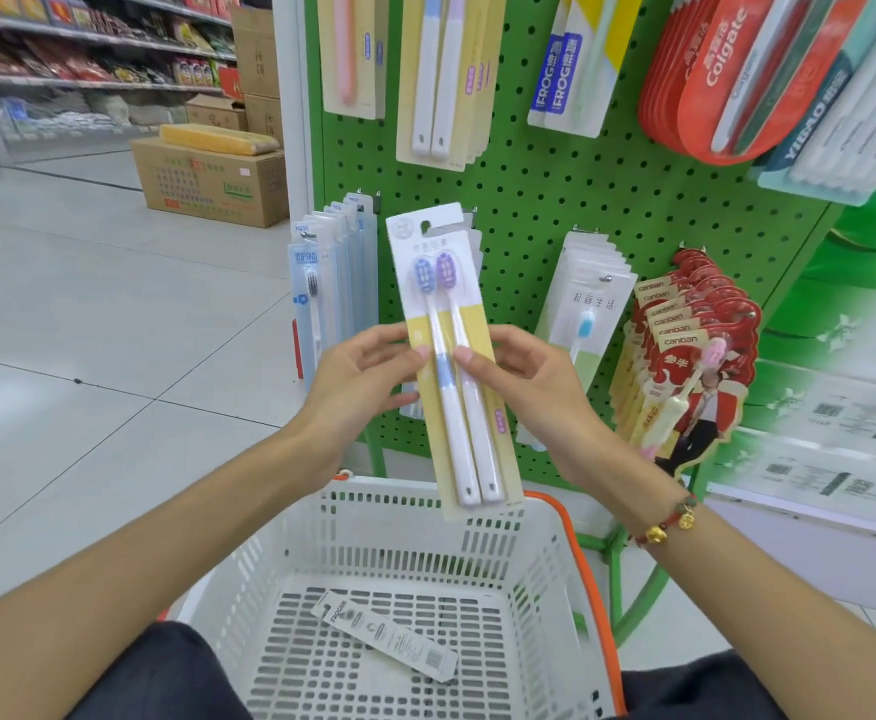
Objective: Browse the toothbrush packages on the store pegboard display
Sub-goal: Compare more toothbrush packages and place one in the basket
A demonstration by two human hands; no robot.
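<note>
Head view: at frame centre, my left hand (358, 376) and right hand (524, 376) each pinch a side edge of a two-toothbrush package (451, 356), the grip leaving its front uncovered, probably for reading. It hangs before the green pegboard (529, 200), above the white basket (373, 537) at lower centre.

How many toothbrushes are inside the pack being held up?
2. Both sit side by side in the two-brush pack, which the left hand and right hand pinch: a blue-headed toothbrush on the left, a purple-headed toothbrush on the right.
</note>
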